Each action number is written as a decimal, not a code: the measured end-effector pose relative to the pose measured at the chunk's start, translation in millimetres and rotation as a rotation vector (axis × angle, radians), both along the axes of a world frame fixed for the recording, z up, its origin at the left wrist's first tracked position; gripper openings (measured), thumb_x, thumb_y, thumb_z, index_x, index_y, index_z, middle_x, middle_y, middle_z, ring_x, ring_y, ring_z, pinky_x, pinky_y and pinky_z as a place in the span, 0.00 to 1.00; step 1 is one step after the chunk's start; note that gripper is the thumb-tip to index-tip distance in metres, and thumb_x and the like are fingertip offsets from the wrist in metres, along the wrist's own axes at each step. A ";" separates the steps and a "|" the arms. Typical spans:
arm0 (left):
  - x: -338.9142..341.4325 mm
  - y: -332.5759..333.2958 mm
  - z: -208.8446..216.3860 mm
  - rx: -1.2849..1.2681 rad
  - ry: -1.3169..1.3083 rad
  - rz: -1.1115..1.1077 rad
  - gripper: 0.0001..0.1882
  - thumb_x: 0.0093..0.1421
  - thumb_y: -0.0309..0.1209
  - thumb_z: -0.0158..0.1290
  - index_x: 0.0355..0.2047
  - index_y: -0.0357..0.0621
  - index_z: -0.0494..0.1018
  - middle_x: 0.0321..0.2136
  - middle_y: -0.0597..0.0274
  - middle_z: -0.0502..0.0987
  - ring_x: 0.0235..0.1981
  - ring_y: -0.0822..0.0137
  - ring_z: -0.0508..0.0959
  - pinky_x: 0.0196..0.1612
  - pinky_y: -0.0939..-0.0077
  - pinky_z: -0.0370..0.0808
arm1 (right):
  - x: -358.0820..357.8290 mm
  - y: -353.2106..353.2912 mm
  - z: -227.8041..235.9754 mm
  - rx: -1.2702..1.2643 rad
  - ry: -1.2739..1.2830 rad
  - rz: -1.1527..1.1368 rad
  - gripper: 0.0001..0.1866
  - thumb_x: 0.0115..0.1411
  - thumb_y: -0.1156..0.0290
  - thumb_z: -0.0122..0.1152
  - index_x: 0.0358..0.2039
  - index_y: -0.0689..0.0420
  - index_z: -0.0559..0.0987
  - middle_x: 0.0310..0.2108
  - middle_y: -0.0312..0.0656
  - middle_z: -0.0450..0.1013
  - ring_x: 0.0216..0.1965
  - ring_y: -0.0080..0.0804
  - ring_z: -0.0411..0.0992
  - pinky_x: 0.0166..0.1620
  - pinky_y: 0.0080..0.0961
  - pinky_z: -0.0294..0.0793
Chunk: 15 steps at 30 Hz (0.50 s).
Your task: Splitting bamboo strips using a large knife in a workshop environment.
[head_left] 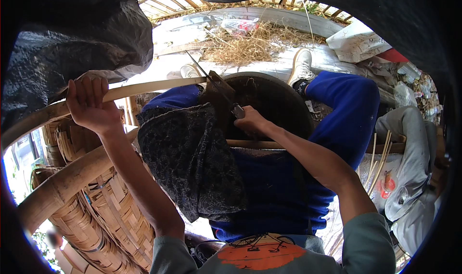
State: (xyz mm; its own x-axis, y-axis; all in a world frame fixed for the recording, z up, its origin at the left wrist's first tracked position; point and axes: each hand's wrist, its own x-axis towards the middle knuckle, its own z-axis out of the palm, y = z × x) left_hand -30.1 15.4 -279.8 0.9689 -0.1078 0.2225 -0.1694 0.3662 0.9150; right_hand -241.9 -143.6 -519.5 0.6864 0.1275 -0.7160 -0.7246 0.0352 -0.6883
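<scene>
- The left hand (91, 104) is wrapped around a pale bamboo strip (149, 86), raised at the person's left.
- The right hand (252, 121) grips the handle of a knife (217, 86), its blade slanting up and leftward.
- The strip's far end reaches the blade, above a brown piece (221, 103).
- Beside that, a dark round basin (276, 100) sits between the legs.
- A patterned cloth (187, 163) covers the left thigh.
- Beyond the basin lie dry shavings (245, 45).
</scene>
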 end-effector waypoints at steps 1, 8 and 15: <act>1.0 3.1 -1.9 -0.002 0.000 -0.007 0.24 0.62 0.35 0.40 0.10 0.55 0.46 0.09 0.73 0.44 0.11 0.79 0.41 0.19 0.80 0.45 | 1.1 -0.4 -2.3 -0.058 0.015 0.017 0.15 0.46 0.67 0.56 0.31 0.65 0.72 0.21 0.47 0.72 0.23 0.35 0.73 0.28 0.31 0.72; -5.1 14.9 -1.7 0.054 0.007 0.124 0.23 0.62 0.36 0.40 0.11 0.55 0.47 0.09 0.73 0.44 0.11 0.79 0.42 0.19 0.80 0.45 | 18.0 -7.7 18.5 -0.344 -0.302 0.033 0.17 0.46 0.67 0.57 0.33 0.66 0.72 0.25 0.51 0.74 0.28 0.43 0.74 0.35 0.35 0.72; -6.7 10.5 -2.1 0.036 -0.015 0.064 0.23 0.62 0.36 0.39 0.11 0.55 0.46 0.10 0.73 0.43 0.12 0.78 0.42 0.19 0.80 0.44 | 14.1 -3.5 2.2 -0.341 -0.173 -0.035 0.16 0.45 0.66 0.57 0.32 0.65 0.74 0.27 0.56 0.74 0.32 0.44 0.75 0.38 0.34 0.73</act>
